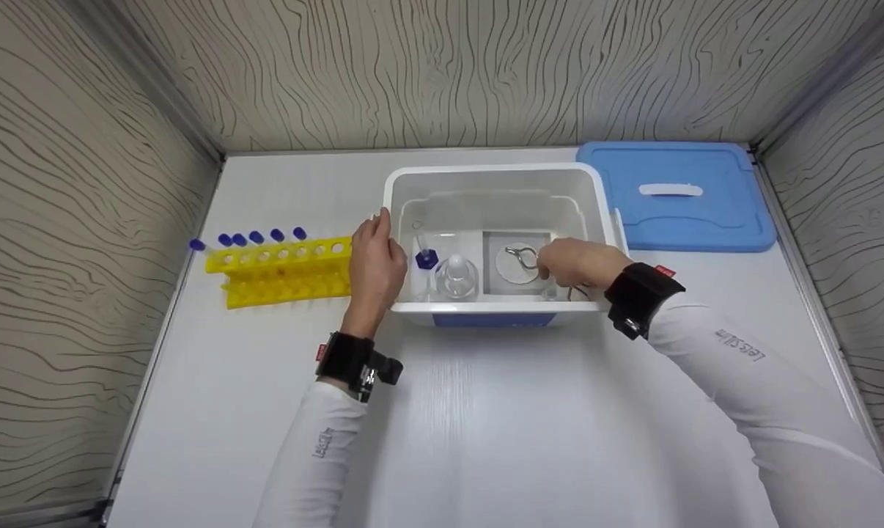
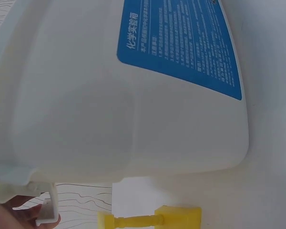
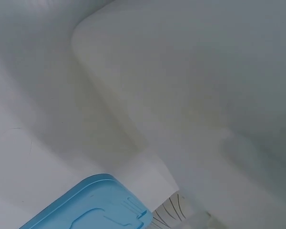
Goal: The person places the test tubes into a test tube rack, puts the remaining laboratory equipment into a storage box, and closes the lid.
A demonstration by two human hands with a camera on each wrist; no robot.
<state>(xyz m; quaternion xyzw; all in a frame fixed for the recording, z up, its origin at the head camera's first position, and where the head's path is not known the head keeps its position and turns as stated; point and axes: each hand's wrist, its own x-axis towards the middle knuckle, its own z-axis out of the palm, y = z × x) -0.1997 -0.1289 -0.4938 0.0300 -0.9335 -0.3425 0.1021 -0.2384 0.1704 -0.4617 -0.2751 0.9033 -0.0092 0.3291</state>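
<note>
My left hand (image 1: 376,260) grips the left side of a white plastic box (image 1: 486,170). In the left wrist view its fingers (image 2: 31,214) curl around the box's white handle (image 2: 50,210). Inside the box, my right hand (image 1: 577,262) holds metal tongs (image 1: 519,255) with a looped end; the hand hides the rest. Under the loop lies a round white mesh pad (image 1: 514,273) in a grey square recess (image 1: 492,253). A clear bottle with a pale top (image 1: 457,277) and a blue hexagonal base (image 1: 426,259) with a clear stem stand to the left.
Left of the box, a yellow test tube rack (image 1: 281,282) holds several blue-capped tubes (image 1: 257,236), its right end behind my left hand. A blue lid (image 1: 676,220) with a white handle lies behind the box on the right. Patterned walls (image 1: 413,73) enclose the white table (image 1: 486,425).
</note>
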